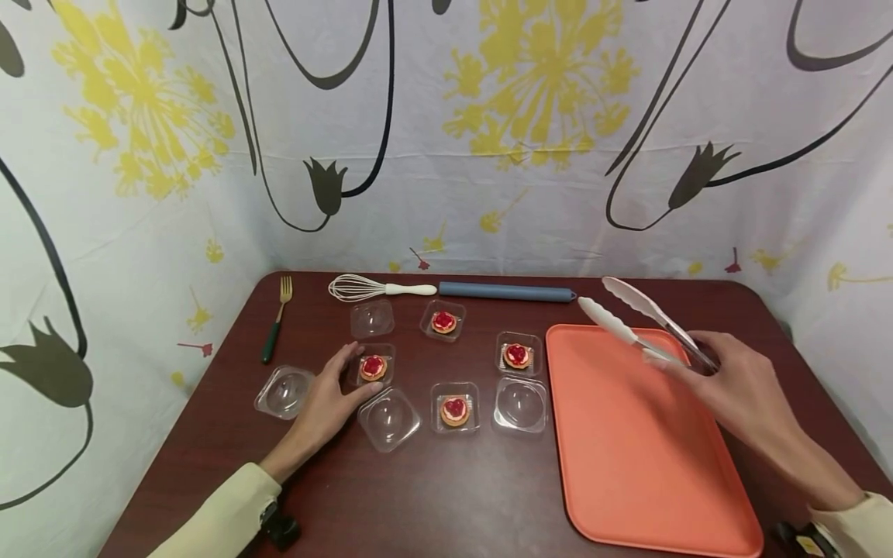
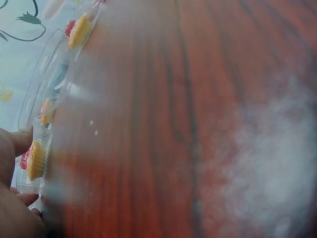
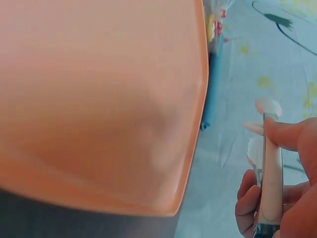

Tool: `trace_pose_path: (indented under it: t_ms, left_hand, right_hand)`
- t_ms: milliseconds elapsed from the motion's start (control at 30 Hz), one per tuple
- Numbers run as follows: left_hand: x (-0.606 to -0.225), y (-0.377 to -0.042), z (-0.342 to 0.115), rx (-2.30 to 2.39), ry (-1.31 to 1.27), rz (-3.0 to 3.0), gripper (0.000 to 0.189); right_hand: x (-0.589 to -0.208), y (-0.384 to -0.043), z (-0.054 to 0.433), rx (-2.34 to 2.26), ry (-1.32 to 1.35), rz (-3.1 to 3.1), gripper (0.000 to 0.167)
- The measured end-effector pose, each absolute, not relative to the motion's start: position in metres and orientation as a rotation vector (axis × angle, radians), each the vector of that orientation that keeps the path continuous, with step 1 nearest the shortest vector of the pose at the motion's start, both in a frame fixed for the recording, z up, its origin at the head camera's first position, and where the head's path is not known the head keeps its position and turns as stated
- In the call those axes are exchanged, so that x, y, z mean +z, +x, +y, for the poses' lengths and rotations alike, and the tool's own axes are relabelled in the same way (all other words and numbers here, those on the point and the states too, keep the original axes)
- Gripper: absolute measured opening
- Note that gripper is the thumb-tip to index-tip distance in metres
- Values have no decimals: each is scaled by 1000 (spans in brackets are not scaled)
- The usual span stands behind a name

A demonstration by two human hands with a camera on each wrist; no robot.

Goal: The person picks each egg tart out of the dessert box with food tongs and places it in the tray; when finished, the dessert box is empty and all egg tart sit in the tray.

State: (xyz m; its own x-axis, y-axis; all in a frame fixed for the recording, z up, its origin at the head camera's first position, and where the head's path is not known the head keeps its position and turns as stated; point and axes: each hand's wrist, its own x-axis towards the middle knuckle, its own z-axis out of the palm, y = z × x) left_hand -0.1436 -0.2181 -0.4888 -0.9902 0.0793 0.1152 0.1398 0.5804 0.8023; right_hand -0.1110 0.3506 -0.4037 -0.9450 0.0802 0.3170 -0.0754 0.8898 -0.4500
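Note:
My left hand (image 1: 331,395) grips a small clear plastic container (image 1: 385,353) by its sides, thumb at the near side and fingers at the far side. A red-topped tart (image 1: 373,367) sits in it. In the left wrist view the thumb and fingertips meet this container's edges, next to the tart (image 2: 35,161). Held in my right hand (image 1: 743,380) are tongs (image 1: 645,306) with pale tips, raised over the far part of the orange tray (image 1: 649,465). Their two arms stand apart with nothing between them. In the right wrist view, thumb and fingers wrap the tongs' handle (image 3: 272,168).
More tarts in clear containers stand on the table: one at the back (image 1: 443,322), one near the tray (image 1: 518,356), one in front (image 1: 455,411). Domed lids (image 1: 388,418) lie among them. Along the back are a whisk (image 1: 380,288) and blue rolling pin (image 1: 505,292); a fork (image 1: 277,322) lies left.

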Motion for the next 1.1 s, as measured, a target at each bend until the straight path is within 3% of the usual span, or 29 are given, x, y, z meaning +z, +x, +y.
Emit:
trace_pose_path:
  t_ms: [433,1100]
  left_hand:
    - [-488,-142,-217,-1394,-188,-2732,90]
    - [-489,-143,-217,-1390,-188,-2745,91]
  right_hand:
    - [-391,-126,307,670,275,-2725,62]
    - [-387,-136,245,640,451,-2803,58]
